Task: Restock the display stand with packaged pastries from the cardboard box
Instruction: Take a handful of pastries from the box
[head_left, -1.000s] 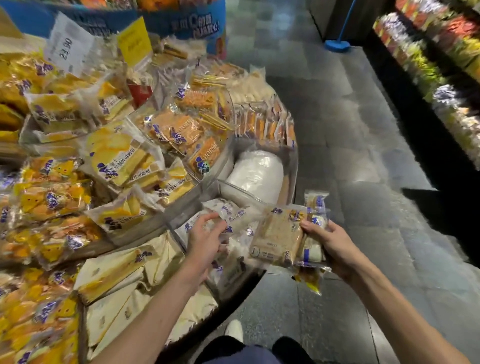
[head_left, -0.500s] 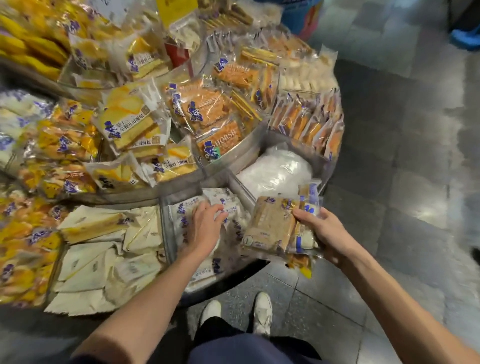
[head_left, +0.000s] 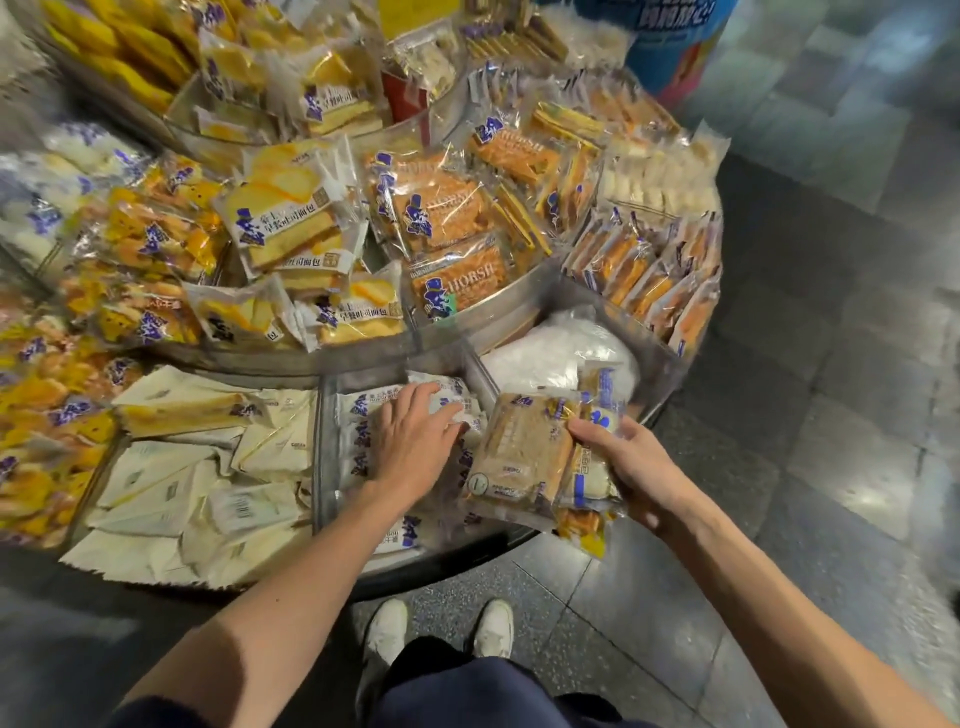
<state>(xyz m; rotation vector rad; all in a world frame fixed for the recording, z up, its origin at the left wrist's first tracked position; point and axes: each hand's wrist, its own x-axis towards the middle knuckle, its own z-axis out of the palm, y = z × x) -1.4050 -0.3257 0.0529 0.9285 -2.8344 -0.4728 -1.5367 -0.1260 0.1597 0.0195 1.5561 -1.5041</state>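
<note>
Right hand (head_left: 631, 467) gripping packaged pastries (head_left: 519, 457), long axis pointing away from person, at right edge of front compartment (head_left: 318, 467); left hand (head_left: 415, 441), fingers spread, pressing white packets (head_left: 358, 415) inside.

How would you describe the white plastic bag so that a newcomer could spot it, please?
Start at the round display stand and follow its lower ring to the compartment right of the left hand. The white plastic bag lies there, the only plain, unprinted bundle among branded packets.
</note>
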